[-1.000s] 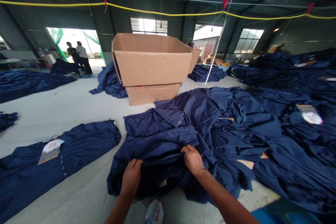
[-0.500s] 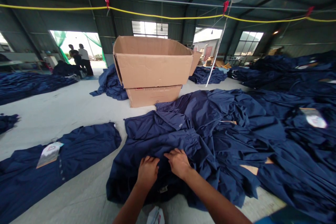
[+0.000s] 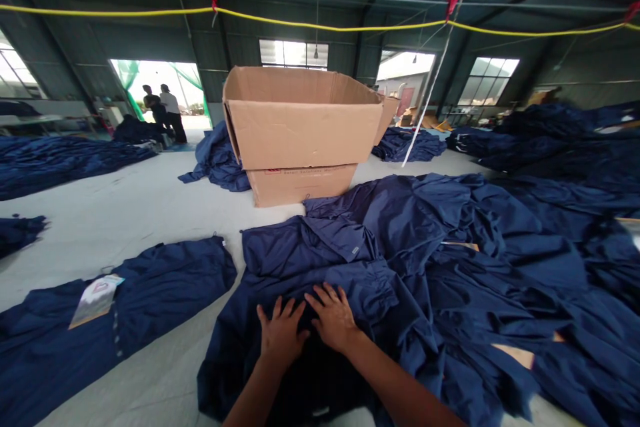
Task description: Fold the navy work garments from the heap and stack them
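A navy garment (image 3: 280, 280) with a gathered, elastic-looking cuff lies spread on the pale surface in front of me. My left hand (image 3: 281, 333) rests on it, palm down, fingers spread. Close beside it, my right hand (image 3: 334, 317) also lies flat on the cloth with its fingers apart. Neither hand grips anything. A small pale label shows at the garment's near edge, below my hands. To the left lies another navy garment (image 3: 175, 287) with a row of snap buttons and a printed hang tag (image 3: 97, 300) on it.
An open cardboard box (image 3: 305, 137) stands on a lower carton (image 3: 303, 185) beyond the garments. Overlapping navy garments (image 3: 500, 293) cover the right side. More navy piles (image 3: 75, 163) lie at the far left. Two people (image 3: 167, 113) stand in a distant doorway. A yellow cable (image 3: 325, 27) runs overhead.
Both hands have gone from curled fingers to flat, spread fingers on the garment. The view has shifted slightly, so the surroundings appear further right.
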